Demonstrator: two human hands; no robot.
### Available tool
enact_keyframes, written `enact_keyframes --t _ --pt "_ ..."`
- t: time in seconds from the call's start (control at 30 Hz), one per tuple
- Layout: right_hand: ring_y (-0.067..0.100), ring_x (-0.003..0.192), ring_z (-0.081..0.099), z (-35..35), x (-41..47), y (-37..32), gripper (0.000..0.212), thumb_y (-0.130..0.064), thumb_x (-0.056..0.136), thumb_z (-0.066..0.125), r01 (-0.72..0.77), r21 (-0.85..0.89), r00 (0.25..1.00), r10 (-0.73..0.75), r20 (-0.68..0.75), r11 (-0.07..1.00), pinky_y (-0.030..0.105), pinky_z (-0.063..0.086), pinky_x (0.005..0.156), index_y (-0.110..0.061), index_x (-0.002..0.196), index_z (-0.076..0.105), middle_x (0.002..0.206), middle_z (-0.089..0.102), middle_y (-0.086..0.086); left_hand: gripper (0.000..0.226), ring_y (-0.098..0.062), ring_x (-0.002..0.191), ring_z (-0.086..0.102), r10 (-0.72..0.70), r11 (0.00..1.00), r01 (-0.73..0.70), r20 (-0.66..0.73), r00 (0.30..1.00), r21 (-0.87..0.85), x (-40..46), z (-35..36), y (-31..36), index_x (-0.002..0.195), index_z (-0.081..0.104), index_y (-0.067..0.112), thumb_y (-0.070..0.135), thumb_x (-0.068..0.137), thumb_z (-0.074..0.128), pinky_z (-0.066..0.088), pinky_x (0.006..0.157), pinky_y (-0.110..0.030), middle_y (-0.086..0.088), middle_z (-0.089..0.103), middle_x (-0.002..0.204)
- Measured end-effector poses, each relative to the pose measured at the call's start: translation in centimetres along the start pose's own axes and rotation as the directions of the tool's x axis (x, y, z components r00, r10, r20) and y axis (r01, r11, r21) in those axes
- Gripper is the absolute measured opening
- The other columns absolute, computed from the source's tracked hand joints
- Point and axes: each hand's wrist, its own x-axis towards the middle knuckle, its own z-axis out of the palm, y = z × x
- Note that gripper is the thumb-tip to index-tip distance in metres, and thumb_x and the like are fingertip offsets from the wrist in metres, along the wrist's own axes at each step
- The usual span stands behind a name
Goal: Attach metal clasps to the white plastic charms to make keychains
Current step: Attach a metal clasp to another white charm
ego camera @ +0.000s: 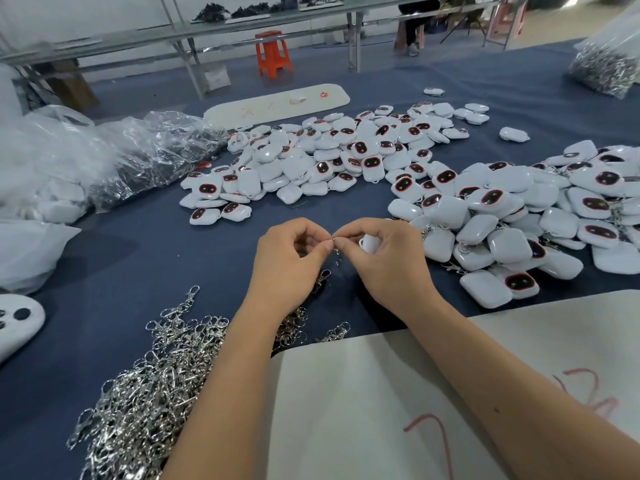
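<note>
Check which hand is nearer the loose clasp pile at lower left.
Left. The left hand works just above the clasp pile, its forearm crossing the pile's edge; the right hand sits farther right.

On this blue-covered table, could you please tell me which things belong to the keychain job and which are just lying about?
Job in hand:
- small silver metal clasp, pinched by both hands: left, right
- white plastic charm in the right hand
- heap of loose silver clasps
- pile of white charms

Lying about:
- crumpled clear plastic bags
- orange plastic stool
</note>
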Motion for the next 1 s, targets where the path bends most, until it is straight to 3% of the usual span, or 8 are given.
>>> enact_keyframes --t 0.1,0.27,0.43,0.6,1.0 --pt "0.000 0.088 0.071 0.0 0.0 0.0 0.012 -0.011 0.089 0.078 -0.004 0.022 1.000 0.004 -0.002 1.000 0.020 0.052 0.089 -0.021 0.087 0.082 0.082 0.077 -0.017 0.014 -0.022 0.078 0.070 -0.006 1.000 0.006 0.006 1.000 -0.027 0.0 0.0 0.0 0.081 0.072 0.018 0.007 0.090 0.074 0.059 0.075 -0.033 0.004 0.073 0.078" --pt "0.001 0.088 0.072 -0.1 0.2 0.3 0.009 -0.012 0.090 0.077 -0.032 0.096 0.999 0.031 0.015 0.995 0.019 0.052 0.087 -0.019 0.087 0.082 0.082 0.077 -0.014 0.013 -0.006 0.068 0.062 0.028 0.998 -0.029 -0.009 1.000 -0.051 0.0 0.1 0.1 0.082 0.072 0.018 0.008 0.090 0.073 0.050 0.067 -0.020 0.013 0.069 0.072" --pt "0.000 0.085 0.070 -0.3 0.5 0.7 0.014 -0.011 0.092 0.075 -0.092 0.244 0.996 0.086 0.032 0.966 0.009 0.047 0.081 -0.021 0.085 0.081 0.084 0.078 -0.013 0.014 -0.027 0.083 0.070 0.024 0.987 -0.022 0.011 1.000 -0.156 0.0 0.3 0.3 0.085 0.074 0.019 0.007 0.093 0.072 0.060 0.081 -0.037 0.004 0.073 0.080" --pt "0.007 0.087 0.072 -0.6 0.6 1.0 0.010 -0.009 0.092 0.075 -0.148 0.389 0.989 0.132 0.067 0.909 0.019 0.053 0.083 -0.016 0.088 0.081 0.087 0.079 -0.004 0.016 -0.011 0.073 0.065 0.039 0.965 -0.025 0.047 0.998 -0.259 0.1 0.3 0.2 0.088 0.075 0.016 0.004 0.095 0.069 0.060 0.076 -0.029 0.004 0.072 0.078" --pt "0.015 0.086 0.073 -0.7 0.6 0.8 0.010 -0.015 0.092 0.074 -0.190 0.386 0.982 0.171 0.084 0.903 0.042 0.059 0.091 -0.018 0.086 0.082 0.084 0.079 -0.001 0.019 -0.008 0.068 0.064 0.040 0.946 -0.022 0.050 0.998 -0.323 0.2 0.8 -0.1 0.086 0.076 0.020 0.006 0.097 0.067 0.057 0.072 -0.023 0.004 0.073 0.076"
